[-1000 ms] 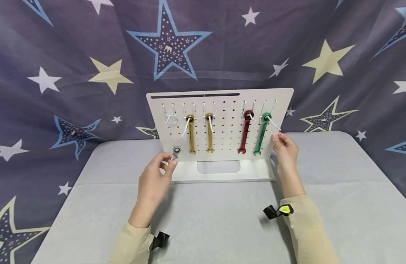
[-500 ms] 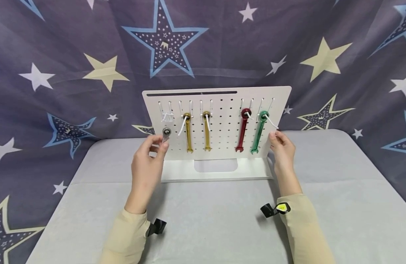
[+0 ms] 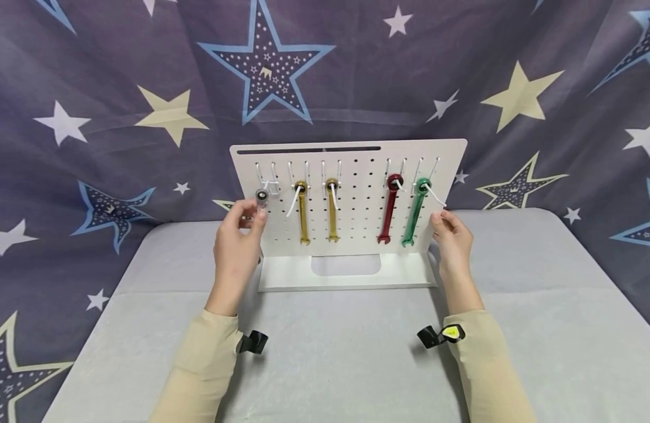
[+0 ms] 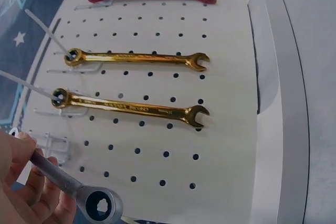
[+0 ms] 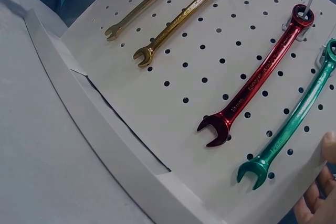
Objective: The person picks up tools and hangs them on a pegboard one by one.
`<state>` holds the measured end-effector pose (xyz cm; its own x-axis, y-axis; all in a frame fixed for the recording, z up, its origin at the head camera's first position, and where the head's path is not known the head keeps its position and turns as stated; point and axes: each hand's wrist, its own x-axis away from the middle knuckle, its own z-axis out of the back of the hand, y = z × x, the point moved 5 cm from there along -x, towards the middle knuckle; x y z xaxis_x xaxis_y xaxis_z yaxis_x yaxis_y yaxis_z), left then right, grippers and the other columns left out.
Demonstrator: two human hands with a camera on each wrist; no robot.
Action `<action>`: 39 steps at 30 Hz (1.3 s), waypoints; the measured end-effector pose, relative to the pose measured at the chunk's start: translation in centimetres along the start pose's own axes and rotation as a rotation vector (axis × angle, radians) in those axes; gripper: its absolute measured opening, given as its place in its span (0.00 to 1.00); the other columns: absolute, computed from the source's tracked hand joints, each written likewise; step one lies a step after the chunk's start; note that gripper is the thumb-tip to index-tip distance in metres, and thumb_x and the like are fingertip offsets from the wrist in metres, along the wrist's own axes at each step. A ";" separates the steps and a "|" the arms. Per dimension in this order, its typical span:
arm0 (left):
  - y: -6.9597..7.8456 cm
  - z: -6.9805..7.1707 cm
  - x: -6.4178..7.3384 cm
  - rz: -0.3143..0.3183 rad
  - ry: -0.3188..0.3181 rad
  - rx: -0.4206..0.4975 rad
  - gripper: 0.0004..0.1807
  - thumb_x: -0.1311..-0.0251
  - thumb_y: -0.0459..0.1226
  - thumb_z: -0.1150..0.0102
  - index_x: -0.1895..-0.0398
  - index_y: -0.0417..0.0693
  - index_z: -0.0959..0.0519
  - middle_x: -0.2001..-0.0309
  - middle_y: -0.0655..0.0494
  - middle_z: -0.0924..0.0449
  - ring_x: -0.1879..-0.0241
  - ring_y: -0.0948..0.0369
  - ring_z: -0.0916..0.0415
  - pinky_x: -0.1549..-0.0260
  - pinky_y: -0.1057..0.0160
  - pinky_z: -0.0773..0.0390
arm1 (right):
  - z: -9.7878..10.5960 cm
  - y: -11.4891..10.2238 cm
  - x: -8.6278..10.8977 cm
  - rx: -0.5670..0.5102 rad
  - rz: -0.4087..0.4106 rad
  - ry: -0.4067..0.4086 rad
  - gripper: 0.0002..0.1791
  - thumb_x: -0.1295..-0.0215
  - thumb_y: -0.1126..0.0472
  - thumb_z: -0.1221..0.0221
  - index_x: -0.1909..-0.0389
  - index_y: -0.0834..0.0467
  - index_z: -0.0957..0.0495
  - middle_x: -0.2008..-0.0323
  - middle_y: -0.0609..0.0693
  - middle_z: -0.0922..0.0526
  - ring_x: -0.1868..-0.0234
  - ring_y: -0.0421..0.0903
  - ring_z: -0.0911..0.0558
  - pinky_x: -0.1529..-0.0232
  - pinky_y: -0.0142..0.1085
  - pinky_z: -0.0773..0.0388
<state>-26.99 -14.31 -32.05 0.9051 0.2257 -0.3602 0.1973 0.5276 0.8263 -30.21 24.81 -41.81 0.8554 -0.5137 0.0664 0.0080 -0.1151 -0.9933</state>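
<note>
My left hand pinches a silver ratcheting wrench between thumb and fingers; its ring end points up, in front of the board's left side. Just beside that ring is a white hook with no wrench on it; whether they touch I cannot tell. At the right edge of the white pegboard, my right hand grips the board, thumb in front and fingers partly hidden behind. Two gold wrenches, a red wrench and a green wrench hang by their ring ends from hooks.
The pegboard stands on a white base with a cut-out, on a table under a grey cloth. Behind it hangs a dark star-patterned curtain. The hooks holding the wrenches stick out forward from the board.
My left hand has raised the silver wrench up and to the left, from the board's lower left to near the bare hook. The right hand keeps its grip on the edge.
</note>
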 end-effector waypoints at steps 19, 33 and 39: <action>-1.6 -2.2 -2.7 0.047 -0.051 0.080 0.11 0.30 0.39 0.41 0.51 0.41 0.21 0.56 0.47 0.20 0.61 0.58 0.25 0.64 0.64 0.28 | -0.2 0.6 0.0 0.003 -0.001 -0.007 0.27 0.30 0.55 0.40 0.37 0.67 0.29 0.58 0.44 0.25 0.55 0.36 0.25 0.39 0.40 0.28; -4.3 -4.2 -2.6 0.128 -0.057 0.168 0.13 0.31 0.37 0.40 0.52 0.35 0.22 0.54 0.40 0.20 0.56 0.54 0.24 0.58 0.64 0.27 | 0.2 0.5 -1.7 -0.003 -0.007 -0.107 0.30 0.31 0.55 0.38 0.35 0.68 0.31 0.56 0.45 0.23 0.53 0.39 0.22 0.38 0.42 0.28; -6.2 -4.6 -1.7 0.116 -0.117 0.117 0.12 0.30 0.35 0.43 0.49 0.35 0.23 0.50 0.40 0.21 0.50 0.48 0.24 0.49 0.54 0.28 | 1.5 0.5 -1.5 0.077 -0.054 -0.224 0.31 0.27 0.55 0.42 0.31 0.67 0.35 0.48 0.48 0.22 0.45 0.43 0.20 0.35 0.44 0.31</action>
<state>-31.44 -14.18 -38.53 0.9607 0.1788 -0.2124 0.1254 0.4030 0.9066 -30.69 26.75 -42.50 0.9460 -0.3065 0.1060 0.0895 -0.0675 -0.9937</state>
